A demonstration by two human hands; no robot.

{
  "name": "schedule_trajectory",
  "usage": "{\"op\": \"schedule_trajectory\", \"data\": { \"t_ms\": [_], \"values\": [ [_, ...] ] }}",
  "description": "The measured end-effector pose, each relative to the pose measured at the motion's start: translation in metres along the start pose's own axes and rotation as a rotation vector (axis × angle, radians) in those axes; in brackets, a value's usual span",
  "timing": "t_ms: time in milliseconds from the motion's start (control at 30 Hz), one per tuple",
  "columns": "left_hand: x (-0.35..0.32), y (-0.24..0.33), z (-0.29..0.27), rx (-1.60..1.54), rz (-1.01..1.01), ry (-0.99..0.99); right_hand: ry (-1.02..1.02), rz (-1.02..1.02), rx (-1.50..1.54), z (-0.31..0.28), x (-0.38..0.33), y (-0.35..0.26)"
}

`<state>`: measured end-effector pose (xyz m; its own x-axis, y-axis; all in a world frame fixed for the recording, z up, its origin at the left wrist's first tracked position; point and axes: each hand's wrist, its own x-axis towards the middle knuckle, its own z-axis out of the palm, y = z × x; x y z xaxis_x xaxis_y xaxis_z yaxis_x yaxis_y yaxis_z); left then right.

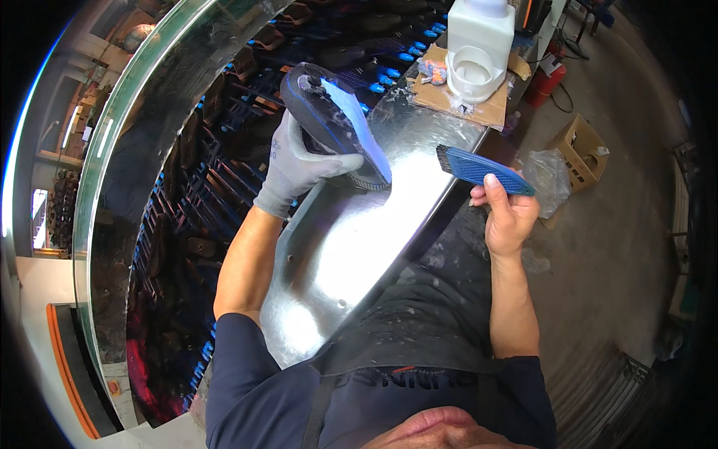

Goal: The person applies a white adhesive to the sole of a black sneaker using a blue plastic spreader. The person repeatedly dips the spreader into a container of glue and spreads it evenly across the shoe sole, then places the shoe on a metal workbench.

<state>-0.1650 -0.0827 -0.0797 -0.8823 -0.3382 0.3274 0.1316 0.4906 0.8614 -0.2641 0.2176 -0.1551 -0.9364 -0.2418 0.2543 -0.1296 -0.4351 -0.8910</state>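
Note:
My left hand (299,163), in a grey glove, grips a dark shoe upper (318,112) above the metal bench. The upper is tilted, with a thin blue line along its side and its pale blue-violet underside (355,120) turned to the right. Out to the right, my bare right hand (510,217) is closed round a blue-handled brush (490,170). Its short black bristles (443,159) point left toward the upper, with a gap between the two. The fingers behind the brush handle are partly hidden.
A shiny metal bench (329,254) lies under my hands. At its far end, a white plastic container (479,45) stands on cardboard (434,96). Dark racks with blue-tipped parts (224,172) fill the left. On the floor at right are a cardboard box (580,153) and a clear plastic bag (547,179).

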Motion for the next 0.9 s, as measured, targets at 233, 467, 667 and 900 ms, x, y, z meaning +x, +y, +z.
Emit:
{"op": "schedule_trajectory", "data": {
  "t_ms": [233,467,667,900],
  "values": [
    [0.002,0.015,-0.004,-0.045,-0.076,-0.176,0.004,0.024,0.006,-0.005,0.003,0.008],
    [0.002,0.018,-0.01,0.018,-0.073,-0.234,0.075,0.074,0.006,-0.017,0.001,0.013],
    [-0.001,0.028,0.008,0.012,-0.05,-0.133,0.072,0.081,0.006,-0.017,0.005,0.017],
    [0.006,0.014,0.026,0.235,0.28,0.018,0.082,0.073,-0.205,-0.037,0.059,-0.001]
  ]
}}
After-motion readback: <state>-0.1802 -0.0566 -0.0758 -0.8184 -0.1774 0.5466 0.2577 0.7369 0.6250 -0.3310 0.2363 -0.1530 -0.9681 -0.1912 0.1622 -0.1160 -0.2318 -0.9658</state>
